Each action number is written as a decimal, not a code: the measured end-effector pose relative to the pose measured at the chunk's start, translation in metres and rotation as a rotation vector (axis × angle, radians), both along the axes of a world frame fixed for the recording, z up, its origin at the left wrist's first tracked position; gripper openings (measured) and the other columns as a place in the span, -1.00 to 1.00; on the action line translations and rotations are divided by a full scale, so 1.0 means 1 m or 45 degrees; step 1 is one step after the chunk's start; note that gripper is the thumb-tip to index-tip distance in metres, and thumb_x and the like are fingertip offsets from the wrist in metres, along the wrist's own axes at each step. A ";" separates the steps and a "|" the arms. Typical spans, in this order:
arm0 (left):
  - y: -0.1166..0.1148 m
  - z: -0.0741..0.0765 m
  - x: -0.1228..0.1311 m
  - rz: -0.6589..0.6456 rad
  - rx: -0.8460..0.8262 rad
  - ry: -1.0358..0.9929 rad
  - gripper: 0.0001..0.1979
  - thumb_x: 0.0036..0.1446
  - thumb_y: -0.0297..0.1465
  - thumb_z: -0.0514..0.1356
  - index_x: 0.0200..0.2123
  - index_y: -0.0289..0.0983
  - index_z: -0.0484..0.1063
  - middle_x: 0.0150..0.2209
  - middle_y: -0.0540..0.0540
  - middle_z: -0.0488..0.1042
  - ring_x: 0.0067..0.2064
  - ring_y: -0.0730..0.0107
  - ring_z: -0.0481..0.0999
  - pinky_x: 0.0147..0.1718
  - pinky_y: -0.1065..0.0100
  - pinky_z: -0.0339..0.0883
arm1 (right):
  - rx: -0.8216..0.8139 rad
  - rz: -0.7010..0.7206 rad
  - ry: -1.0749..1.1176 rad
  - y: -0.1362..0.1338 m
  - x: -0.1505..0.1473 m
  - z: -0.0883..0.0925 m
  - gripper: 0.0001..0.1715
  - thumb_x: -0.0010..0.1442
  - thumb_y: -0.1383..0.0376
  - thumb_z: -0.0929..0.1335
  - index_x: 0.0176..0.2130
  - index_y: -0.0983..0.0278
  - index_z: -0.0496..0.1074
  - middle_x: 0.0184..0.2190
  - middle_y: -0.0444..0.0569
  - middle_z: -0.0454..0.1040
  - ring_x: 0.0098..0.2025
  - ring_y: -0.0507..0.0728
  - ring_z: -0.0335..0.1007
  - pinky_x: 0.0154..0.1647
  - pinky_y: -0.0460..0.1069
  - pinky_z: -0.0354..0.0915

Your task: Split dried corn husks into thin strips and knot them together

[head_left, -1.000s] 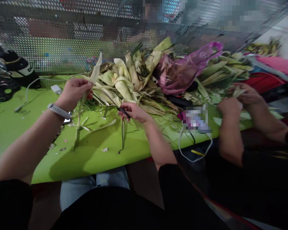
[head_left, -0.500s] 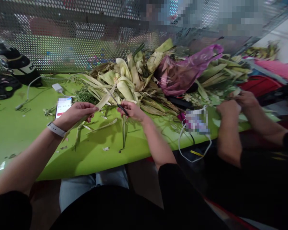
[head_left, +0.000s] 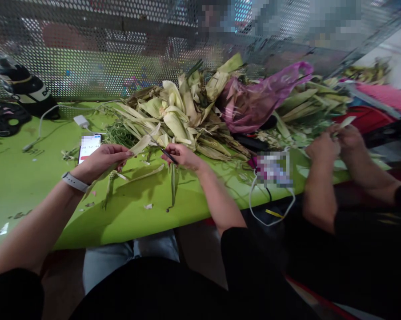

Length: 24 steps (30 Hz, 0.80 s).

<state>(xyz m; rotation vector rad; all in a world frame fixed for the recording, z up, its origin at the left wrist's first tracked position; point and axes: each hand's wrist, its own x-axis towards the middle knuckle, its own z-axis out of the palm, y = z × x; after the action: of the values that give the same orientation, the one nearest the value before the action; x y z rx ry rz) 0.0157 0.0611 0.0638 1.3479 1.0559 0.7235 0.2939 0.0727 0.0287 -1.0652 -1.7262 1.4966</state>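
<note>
A pale corn husk strip (head_left: 143,144) is pinched between the thumb and fingers of my left hand (head_left: 112,156). My right hand (head_left: 181,155) is closed around a thin dark-handled tool (head_left: 169,155), whose tip points up and left near the strip; what kind of tool it is I cannot make out. Behind both hands lies a large heap of corn husks (head_left: 177,122). Below my right hand a narrow green leaf (head_left: 174,186) lies on the green table (head_left: 127,222). A lit phone (head_left: 90,144) is just behind my left hand.
Thin green strands (head_left: 118,133) lie left of the heap, a pink plastic bag (head_left: 250,104) on its right. At the left stand a black bottle (head_left: 29,89) and a white charger (head_left: 81,121) with cable. On the right, another person's hands (head_left: 335,144) hold a pale husk piece.
My left hand has shifted slightly left with the strip. The tool in my right hand has moved a little. The other person's hands have risen slightly, and a pale piece now shows above them.
</note>
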 end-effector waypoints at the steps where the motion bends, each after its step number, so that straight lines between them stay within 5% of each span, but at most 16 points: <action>1: 0.000 0.000 0.000 0.000 0.005 -0.003 -0.80 -0.04 -0.29 0.40 -0.40 -0.32 0.60 -0.61 -0.02 0.40 -0.61 0.55 0.33 -0.63 0.51 0.28 | 0.005 -0.007 0.005 0.000 0.000 0.000 -0.54 -0.07 0.10 0.54 -0.41 0.30 0.30 -0.55 -0.23 0.32 -0.48 -0.04 0.29 -0.48 -0.12 0.18; 24: 0.005 -0.009 -0.001 0.022 0.008 -0.026 -0.78 -0.04 -0.27 0.41 -0.38 -0.32 0.61 -0.59 -0.03 0.41 -0.61 0.55 0.33 -0.64 0.50 0.26 | -0.019 -0.128 -0.008 0.005 0.005 -0.008 -0.52 -0.17 0.09 0.58 -0.43 0.33 0.38 -0.52 -0.16 0.46 -0.51 -0.02 0.35 -0.54 -0.12 0.24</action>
<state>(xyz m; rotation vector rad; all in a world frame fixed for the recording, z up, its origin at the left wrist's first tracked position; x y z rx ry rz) 0.0144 0.0661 0.0550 1.3354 1.0509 0.7527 0.2991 0.0780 0.0205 -1.1482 -1.6430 1.4473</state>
